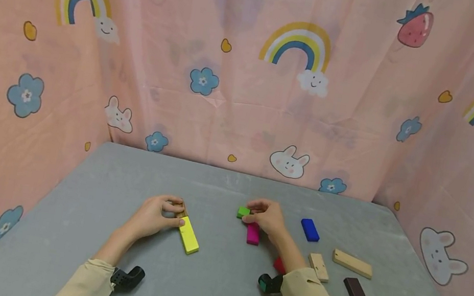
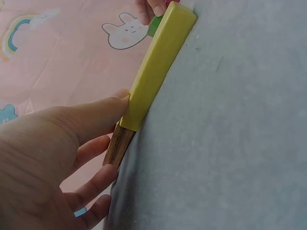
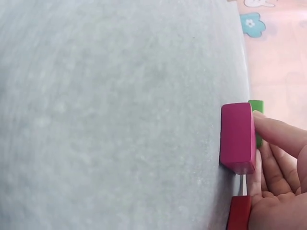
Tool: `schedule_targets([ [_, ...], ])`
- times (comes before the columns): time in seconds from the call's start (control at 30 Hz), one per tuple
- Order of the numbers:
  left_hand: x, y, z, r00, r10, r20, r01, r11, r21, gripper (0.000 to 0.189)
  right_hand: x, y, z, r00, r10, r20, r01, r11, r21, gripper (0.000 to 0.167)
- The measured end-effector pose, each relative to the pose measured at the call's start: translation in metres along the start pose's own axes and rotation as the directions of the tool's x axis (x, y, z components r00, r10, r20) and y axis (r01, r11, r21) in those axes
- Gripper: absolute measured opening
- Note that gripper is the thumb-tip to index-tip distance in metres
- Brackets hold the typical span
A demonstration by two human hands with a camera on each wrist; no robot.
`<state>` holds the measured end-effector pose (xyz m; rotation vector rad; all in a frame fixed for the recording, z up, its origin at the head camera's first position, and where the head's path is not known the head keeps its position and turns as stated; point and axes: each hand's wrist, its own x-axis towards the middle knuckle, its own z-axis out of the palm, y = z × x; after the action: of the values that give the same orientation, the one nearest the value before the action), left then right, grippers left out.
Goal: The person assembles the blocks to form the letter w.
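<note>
In the head view my left hand [image 1: 155, 215] is at a yellow block [image 1: 189, 236] and a brown wooden block [image 1: 182, 210], which lie end to end. Its thumb touches the yellow block's near side, while curled fingertips meet the brown one, seen closer in the left wrist view [image 2: 119, 146]. To the right, my right hand [image 1: 269, 219] pinches a small green block [image 1: 243, 212] between thumb and fingers. Right by that hand lies a magenta block [image 1: 253, 234], its end close to the green one. The right wrist view shows the thumb against the green block [image 3: 256, 108].
A red block [image 1: 279, 265] is partly covered by my right forearm. Farther right lie a blue block [image 1: 310, 230], two pale wooden blocks [image 1: 318, 267] [image 1: 352, 263] and a dark brown block [image 1: 356, 294]. A patterned pink curtain [image 1: 242, 117] borders the grey table [image 1: 214, 289].
</note>
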<state>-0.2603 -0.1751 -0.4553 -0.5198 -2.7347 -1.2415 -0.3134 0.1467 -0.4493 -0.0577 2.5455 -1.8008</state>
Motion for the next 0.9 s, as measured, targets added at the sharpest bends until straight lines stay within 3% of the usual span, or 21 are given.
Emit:
schedule_targets([
  [0.17, -0.001, -0.001, 0.001, 1.000, -0.005, -0.003, 0.005, 1.000, 0.001, 0.040, -0.002, 0.001, -0.001, 1.000, -0.006, -0.013, 0.007, 1.000, 0.031, 0.034],
  [0.4, 0.000, 0.000, 0.001, 1.000, -0.011, 0.008, 0.011, 1.000, 0.003, 0.040, -0.013, -0.010, -0.003, 0.998, -0.063, 0.029, 0.062, 0.997, 0.054, 0.035],
  [0.53, 0.001, 0.000, 0.001, 1.000, -0.015, 0.004, 0.015, 1.000, -0.003, 0.040, -0.029, -0.023, 0.002, 0.992, -0.097, 0.078, 0.089, 0.991, 0.096, 0.037],
  [0.77, 0.001, 0.001, -0.001, 1.000, -0.011, 0.007, 0.011, 1.000, 0.004, 0.040, -0.065, -0.040, 0.018, 0.994, -0.076, 0.082, 0.062, 0.985, 0.161, 0.036],
  [0.9, 0.002, 0.001, 0.000, 1.000, -0.009, 0.007, 0.009, 1.000, 0.012, 0.040, -0.077, -0.038, 0.026, 0.993, -0.069, 0.101, 0.053, 0.987, 0.150, 0.035],
])
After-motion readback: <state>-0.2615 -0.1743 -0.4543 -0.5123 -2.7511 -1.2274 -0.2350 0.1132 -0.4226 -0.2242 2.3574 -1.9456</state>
